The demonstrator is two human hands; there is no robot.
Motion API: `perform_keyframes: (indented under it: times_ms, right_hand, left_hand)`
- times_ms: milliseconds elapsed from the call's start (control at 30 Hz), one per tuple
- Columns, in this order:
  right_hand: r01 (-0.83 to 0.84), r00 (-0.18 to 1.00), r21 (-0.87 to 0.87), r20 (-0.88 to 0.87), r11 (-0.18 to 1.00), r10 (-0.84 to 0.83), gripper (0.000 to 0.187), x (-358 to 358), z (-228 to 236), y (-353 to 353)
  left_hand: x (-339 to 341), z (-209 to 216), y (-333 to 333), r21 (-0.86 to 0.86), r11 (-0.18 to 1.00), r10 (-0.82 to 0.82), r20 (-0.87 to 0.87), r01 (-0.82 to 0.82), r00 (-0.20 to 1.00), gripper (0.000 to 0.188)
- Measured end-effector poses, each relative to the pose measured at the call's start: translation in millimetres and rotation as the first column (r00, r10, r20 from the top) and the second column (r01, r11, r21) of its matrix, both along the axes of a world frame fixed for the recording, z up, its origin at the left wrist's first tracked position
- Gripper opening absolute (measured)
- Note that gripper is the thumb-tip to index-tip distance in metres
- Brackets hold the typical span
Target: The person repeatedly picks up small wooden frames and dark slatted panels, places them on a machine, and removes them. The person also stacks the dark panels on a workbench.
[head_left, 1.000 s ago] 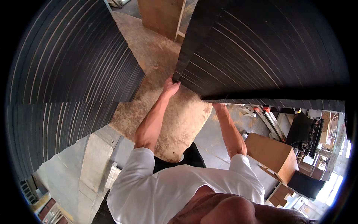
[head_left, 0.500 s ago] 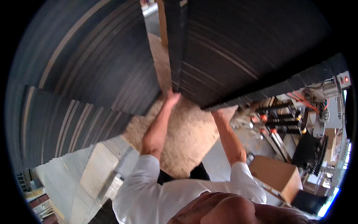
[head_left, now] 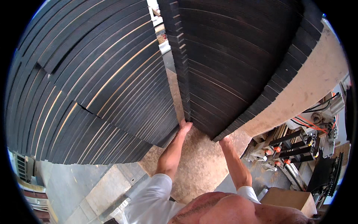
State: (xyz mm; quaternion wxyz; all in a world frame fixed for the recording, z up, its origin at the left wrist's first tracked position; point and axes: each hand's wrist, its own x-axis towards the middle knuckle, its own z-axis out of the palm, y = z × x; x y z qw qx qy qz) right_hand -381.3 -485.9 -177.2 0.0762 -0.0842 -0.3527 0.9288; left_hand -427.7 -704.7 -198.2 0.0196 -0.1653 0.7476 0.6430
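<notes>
A tall stack of dark strip-like boards (head_left: pixel 220 71) rises before me on the right. My left hand (head_left: pixel 185 126) grips its bottom left corner, the thumb resting across the edge. At the bottom right corner my right hand (head_left: pixel 225 141) is closed on the same stack, most of its fingers hidden. Both arms reach out straight and low. Beneath the stack lies a worn brown board (head_left: pixel 197 164), stained and dusty. To the left, a second dark stack (head_left: pixel 112 74) shows pale edges between some of its strips, with a narrow gap separating the two.
A pale brown panel (head_left: pixel 298 89) stands along the right stack's far side. Clamps with orange parts (head_left: pixel 291 147) and orange hoses (head_left: pixel 307 125) are at the right. A cardboard-coloured box (head_left: pixel 289 199) sits lower right. Grey floor (head_left: pixel 71 186) extends at the left.
Both hands and the stacks' lower ends now appear lower in the picture. More of the pale panel shows on the right. The hands stay at the right stack's bottom corners.
</notes>
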Motion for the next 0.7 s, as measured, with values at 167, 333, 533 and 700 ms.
perform_keyframes:
  times_ms: [167, 333, 533, 700]
  right_hand:
    - [-0.085, 0.996, -0.024, -0.041, 0.996, 0.083, 0.051, -7, 32, -46]
    - [0.049, 0.959, -0.136, 0.283, 0.989, -0.008, 0.059, -22, -2, -11]
    - [-0.08, 0.887, 0.053, 0.459, 0.995, 0.047, 0.078, -35, 12, -63]
    - [-0.118, 0.742, 0.206, 0.668, 0.971, -0.052, 0.085, -33, 16, -46]
  left_hand:
    - [-29, -83, -51, 0.023, 0.97, 0.242, -0.161, -0.242, 0.957, 0.071]
    - [-25, -47, 12, -0.145, 0.929, 0.293, -0.273, -0.34, 0.916, 0.075]
    - [-18, -108, -65, -0.01, 0.888, 0.457, -0.094, -0.46, 0.885, 0.051]
    - [28, -39, 16, 0.337, 0.86, 0.26, 0.359, -0.384, 0.896, 0.046]
